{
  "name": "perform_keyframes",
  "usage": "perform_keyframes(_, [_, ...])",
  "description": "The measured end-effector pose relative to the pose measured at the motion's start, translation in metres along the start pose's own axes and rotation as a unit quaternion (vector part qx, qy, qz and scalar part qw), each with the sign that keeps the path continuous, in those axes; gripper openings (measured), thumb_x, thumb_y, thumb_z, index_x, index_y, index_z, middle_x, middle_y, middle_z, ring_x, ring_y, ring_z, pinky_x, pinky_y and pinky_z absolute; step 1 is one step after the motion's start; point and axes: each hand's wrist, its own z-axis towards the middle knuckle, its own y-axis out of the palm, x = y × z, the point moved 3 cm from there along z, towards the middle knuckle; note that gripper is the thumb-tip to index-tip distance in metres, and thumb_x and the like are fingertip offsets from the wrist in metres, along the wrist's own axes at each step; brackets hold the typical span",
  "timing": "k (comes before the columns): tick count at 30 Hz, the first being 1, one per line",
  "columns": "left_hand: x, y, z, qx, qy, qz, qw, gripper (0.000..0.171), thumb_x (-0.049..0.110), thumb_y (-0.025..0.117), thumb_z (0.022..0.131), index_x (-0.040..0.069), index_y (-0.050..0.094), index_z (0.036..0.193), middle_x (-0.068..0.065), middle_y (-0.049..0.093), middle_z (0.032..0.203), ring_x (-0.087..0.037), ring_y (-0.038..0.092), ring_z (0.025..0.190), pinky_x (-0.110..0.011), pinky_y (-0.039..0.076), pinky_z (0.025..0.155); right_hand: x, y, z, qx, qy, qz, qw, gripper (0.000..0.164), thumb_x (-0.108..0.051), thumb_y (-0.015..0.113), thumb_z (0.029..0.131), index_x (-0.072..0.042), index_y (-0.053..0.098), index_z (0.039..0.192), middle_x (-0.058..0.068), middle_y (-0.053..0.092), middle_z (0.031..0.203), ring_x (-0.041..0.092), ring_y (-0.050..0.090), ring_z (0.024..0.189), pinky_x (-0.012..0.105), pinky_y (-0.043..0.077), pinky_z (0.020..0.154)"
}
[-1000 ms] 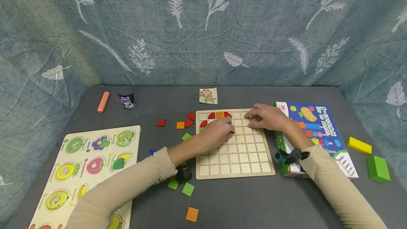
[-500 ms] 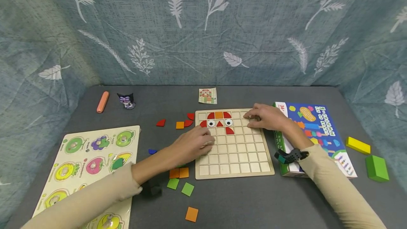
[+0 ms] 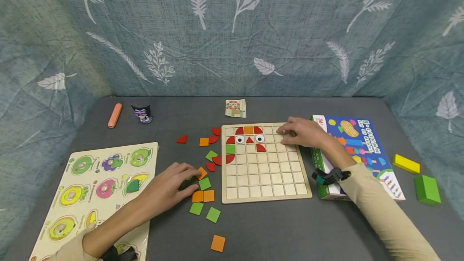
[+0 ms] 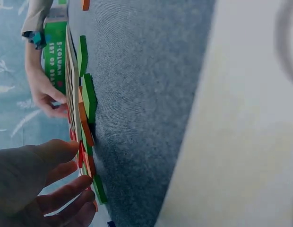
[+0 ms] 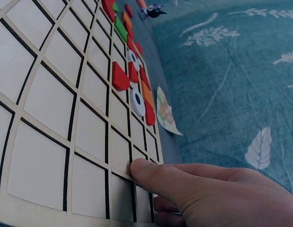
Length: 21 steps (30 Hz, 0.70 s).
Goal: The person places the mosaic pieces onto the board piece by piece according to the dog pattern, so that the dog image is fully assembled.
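Note:
My left hand (image 3: 170, 184) reaches over loose square tiles left of the wooden grid board (image 3: 266, 192). Its fingertips touch or hover just over an orange tile (image 3: 201, 173); a firm hold is not visible. A green tile (image 3: 204, 183) lies beside it. On the board's far right part rests my right hand (image 3: 302, 132), thumb and fingertips set on the cells; the right wrist view shows the thumb (image 5: 165, 177) on the wood. Red pieces, a green tile (image 3: 230, 149), an orange tile (image 3: 248, 130) and two eye tiles (image 3: 239, 139) sit in the board's upper left cells.
A fruit peg puzzle (image 3: 119, 152) lies at the left. A blue box (image 3: 362, 152) stands right of the board, beyond it yellow (image 3: 406, 164) and green (image 3: 427, 189) blocks. Behind the board lies a small picture card (image 3: 235, 108). A figurine (image 3: 142, 114) stands at back left.
My left hand has left the board and moved left and down to the loose tiles, uncovering a green tile and a red piece at the board's left edge. My right hand stays put.

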Motion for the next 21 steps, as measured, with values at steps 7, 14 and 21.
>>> perform_keyframes(7, [-0.002,-0.003,-0.002,0.017,-0.005,-0.005,0.9998,0.032,0.025,0.076,0.084,0.016,0.07,0.114,0.004,0.067,0.111,-0.013,0.059,0.097,-0.035,0.053,0.079,0.0,0.0,0.001,0.0,0.002,0.0,1.0,0.036,-0.029,0.071,0.087,-0.014,0.069,0.12,0.001,0.054,0.086,0.01,0.041,0.068,0.026,0.031,0.06])
perform_keyframes(14, [-0.001,-0.001,0.006,0.017,0.003,-0.008,0.9998,0.029,0.024,0.076,0.084,0.018,0.071,0.112,0.005,0.066,0.108,-0.01,0.056,0.093,-0.031,0.051,0.075,-0.001,0.0,0.001,-0.001,-0.001,0.003,1.0,0.036,-0.028,0.071,0.088,-0.014,0.069,0.12,0.001,0.053,0.086,0.01,0.041,0.069,0.026,0.032,0.061])
perform_keyframes(21, [0.006,0.003,0.028,0.018,0.032,-0.005,0.9993,0.025,0.022,0.076,0.085,0.016,0.072,0.108,0.001,0.064,0.109,-0.014,0.056,0.095,-0.031,0.05,0.074,0.0,0.001,0.001,-0.001,-0.001,-0.003,1.0,0.036,-0.029,0.071,0.087,-0.014,0.069,0.12,0.001,0.053,0.086,0.01,0.041,0.069,0.026,0.031,0.06])
